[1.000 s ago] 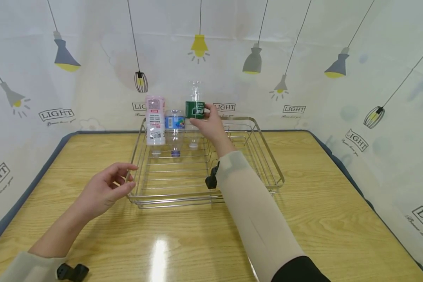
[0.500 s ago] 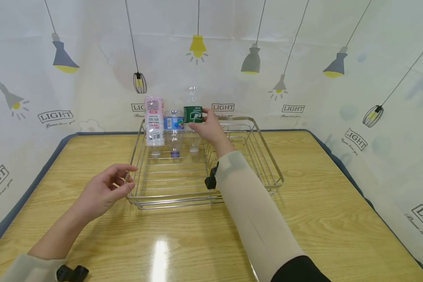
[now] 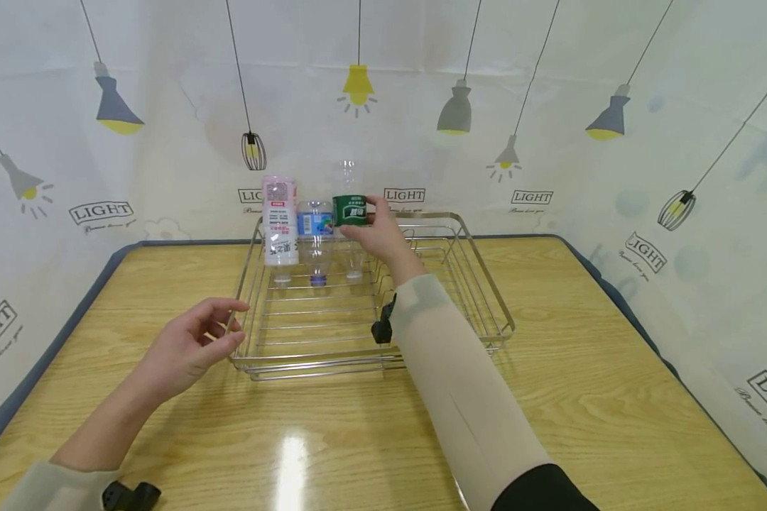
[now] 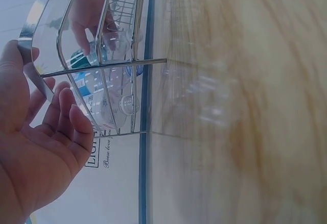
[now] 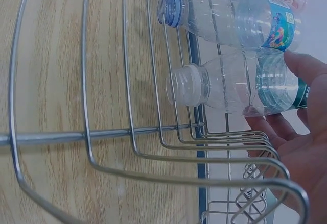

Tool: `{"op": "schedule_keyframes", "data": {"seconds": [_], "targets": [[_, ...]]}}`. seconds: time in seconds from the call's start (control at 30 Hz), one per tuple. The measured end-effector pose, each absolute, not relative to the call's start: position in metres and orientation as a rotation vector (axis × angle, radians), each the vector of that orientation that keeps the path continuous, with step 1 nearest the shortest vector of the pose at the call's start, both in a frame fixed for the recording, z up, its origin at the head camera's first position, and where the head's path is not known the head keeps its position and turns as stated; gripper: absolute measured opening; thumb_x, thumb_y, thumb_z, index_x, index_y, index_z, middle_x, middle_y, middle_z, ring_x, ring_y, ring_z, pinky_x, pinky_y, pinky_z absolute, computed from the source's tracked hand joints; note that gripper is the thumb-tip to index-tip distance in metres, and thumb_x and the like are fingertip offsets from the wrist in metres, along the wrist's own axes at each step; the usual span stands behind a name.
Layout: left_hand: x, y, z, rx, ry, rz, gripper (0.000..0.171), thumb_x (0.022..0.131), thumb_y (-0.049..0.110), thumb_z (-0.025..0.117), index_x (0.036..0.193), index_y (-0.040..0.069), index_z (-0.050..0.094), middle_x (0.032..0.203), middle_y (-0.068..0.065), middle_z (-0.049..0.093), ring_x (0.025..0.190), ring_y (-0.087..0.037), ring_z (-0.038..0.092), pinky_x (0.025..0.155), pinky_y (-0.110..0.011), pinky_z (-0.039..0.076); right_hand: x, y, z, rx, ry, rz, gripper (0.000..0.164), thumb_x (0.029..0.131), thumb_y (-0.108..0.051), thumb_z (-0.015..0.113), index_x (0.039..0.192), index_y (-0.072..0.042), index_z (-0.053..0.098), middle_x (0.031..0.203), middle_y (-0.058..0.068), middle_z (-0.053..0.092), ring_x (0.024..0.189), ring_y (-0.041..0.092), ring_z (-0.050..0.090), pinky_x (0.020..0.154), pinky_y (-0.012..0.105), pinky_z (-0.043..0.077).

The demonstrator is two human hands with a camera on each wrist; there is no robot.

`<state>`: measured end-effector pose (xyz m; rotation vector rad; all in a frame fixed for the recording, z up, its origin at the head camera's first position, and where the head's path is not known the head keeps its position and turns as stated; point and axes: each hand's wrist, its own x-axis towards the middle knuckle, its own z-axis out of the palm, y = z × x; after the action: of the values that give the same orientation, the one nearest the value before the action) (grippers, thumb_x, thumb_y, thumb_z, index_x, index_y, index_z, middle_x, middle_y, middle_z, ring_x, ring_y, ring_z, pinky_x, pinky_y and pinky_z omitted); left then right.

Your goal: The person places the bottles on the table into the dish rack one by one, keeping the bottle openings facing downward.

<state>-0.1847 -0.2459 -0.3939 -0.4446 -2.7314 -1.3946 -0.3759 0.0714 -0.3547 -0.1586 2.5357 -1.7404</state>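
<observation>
A wire dish rack (image 3: pixel 322 358) stands on the table. My right hand (image 3: pixel 383 231) grips a clear plastic bottle with a green label (image 3: pixel 349 211) at the rack's back, neck down, thumb and fingers around its label. Its open neck (image 5: pixel 189 85) points at the rack's bottom wires in the right wrist view. Left of it, a bottle with a blue label (image 3: pixel 315 223) also stands neck down, and beyond that a pink-and-white bottle (image 3: pixel 281 220). My left hand (image 3: pixel 188 345) holds the rack's left rim; in the left wrist view its thumb and fingers lie around the flat metal rim (image 4: pixel 31 63).
Wire dividers (image 5: pixel 204 160) rise along the rack's middle, right beside my right hand. The wooden table (image 3: pixel 332 447) spreads in front of the rack. A printed cloth wall (image 3: pixel 409 142) with lamp drawings stands close behind it.
My right hand has lowered the green-labelled bottle a little and shifted it slightly left, its neck going down toward the rack's bottom. The left hand has stayed at the rim.
</observation>
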Motion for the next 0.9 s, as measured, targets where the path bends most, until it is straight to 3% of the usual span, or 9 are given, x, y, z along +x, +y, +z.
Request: {"op": "schedule_keyframes", "data": {"seconds": [0.33,0.9], "targets": [[-0.1841,-0.2455,-0.3945,-0.436,-2.739,-1.403,0.041,0.108,0.015,0.071,0.148,0.011,0.062,0.114,-0.009,0.069,0.090,-0.008,0.064,0.069,-0.028,0.057,-0.3758,0.0726,-0.3551,-0.147,2.545,-1.731,0.092,0.099,-0.027,0.084,0.172,-0.025,0.028,0.158,0.018,0.055,0.141,0.037,0.060,0.119,0.055,0.051],[-0.1840,-0.2457,-0.3936,-0.430,-2.743,-1.405,0.041,0.108,0.016,0.070,0.148,0.012,0.062,0.114,-0.010,0.068,0.090,-0.008,0.064,0.067,-0.028,0.056,-0.3708,0.0734,-0.3518,-0.152,2.629,-1.646,0.091,0.098,-0.024,0.081,0.172,-0.018,0.029,0.156,0.020,0.057,0.141,0.038,0.059,0.118,0.055,0.052]]}}
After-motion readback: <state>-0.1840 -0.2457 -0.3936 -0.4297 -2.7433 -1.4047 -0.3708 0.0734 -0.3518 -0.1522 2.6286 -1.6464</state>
